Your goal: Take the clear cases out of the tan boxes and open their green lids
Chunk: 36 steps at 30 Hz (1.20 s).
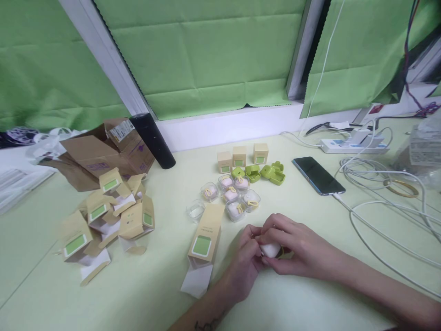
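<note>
My left hand [245, 266] and my right hand [296, 246] meet above the table, both closed around a small white rounded case [270, 250]. A dark and yellowish bit shows at its right side; the fingers hide the rest. Left of my hands lies an opened kraft box [214, 230] with a green square print, its flap spread toward me. Just beyond are several clear plastic cases holding pale pinkish pieces with yellow loops, such as this clear case [236, 209]. An empty-looking clear container [195, 210] touches the box's far end.
Opened kraft boxes [99, 207] are heaped at left before a torn carton [106, 154] and a black cylinder [153, 140]. Closed boxes [239, 156] and green pieces [274, 173] stand farther back. A phone [319, 175], cables [382, 207] and a power strip [351, 146] occupy the right.
</note>
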Motion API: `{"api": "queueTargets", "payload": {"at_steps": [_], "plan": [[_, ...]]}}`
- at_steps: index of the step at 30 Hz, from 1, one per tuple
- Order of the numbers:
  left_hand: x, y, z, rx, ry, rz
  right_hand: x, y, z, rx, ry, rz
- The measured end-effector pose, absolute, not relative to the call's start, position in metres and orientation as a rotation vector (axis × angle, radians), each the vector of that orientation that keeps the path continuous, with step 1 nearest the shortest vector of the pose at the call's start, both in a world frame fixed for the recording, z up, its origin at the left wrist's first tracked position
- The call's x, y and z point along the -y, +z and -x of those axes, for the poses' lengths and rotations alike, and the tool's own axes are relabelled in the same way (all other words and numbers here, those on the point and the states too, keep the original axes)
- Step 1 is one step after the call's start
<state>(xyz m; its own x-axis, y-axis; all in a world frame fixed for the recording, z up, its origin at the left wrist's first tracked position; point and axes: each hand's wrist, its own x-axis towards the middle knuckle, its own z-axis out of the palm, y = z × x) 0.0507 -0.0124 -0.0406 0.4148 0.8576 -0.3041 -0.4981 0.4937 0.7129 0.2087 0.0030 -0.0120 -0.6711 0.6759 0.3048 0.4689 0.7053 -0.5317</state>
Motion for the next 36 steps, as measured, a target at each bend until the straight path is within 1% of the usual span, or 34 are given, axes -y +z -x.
{"api": "queueTargets", "payload": {"at_steps": [9,13,15,22,27,31,34,36], "plan": [[0.013,-0.043,-0.051,-0.713,0.875,-0.646,0.0,-0.01,-0.21,2.506,0.406,0.945],[0.013,-0.042,-0.05,-0.676,0.844,-0.604,-0.002,-0.01,-0.212,2.566,0.289,0.957],[0.013,-0.041,-0.05,-0.665,0.84,-0.581,-0.002,-0.01,-0.213,2.579,0.287,0.955],[0.014,-0.036,-0.05,-0.655,0.922,-0.586,-0.004,-0.007,-0.211,2.397,0.548,0.951],[0.011,-0.035,-0.05,-0.627,0.943,-0.595,-0.01,-0.006,-0.214,2.259,0.852,0.858],[0.009,-0.042,-0.053,-0.66,0.946,-0.621,-0.014,-0.012,-0.216,1.988,1.058,0.925],[0.009,-0.041,-0.054,-0.637,0.979,-0.595,-0.014,-0.016,-0.216,1.88,1.065,0.961],[0.01,-0.038,-0.053,-0.619,0.981,-0.598,-0.013,-0.017,-0.215,1.85,0.98,0.951]]}}
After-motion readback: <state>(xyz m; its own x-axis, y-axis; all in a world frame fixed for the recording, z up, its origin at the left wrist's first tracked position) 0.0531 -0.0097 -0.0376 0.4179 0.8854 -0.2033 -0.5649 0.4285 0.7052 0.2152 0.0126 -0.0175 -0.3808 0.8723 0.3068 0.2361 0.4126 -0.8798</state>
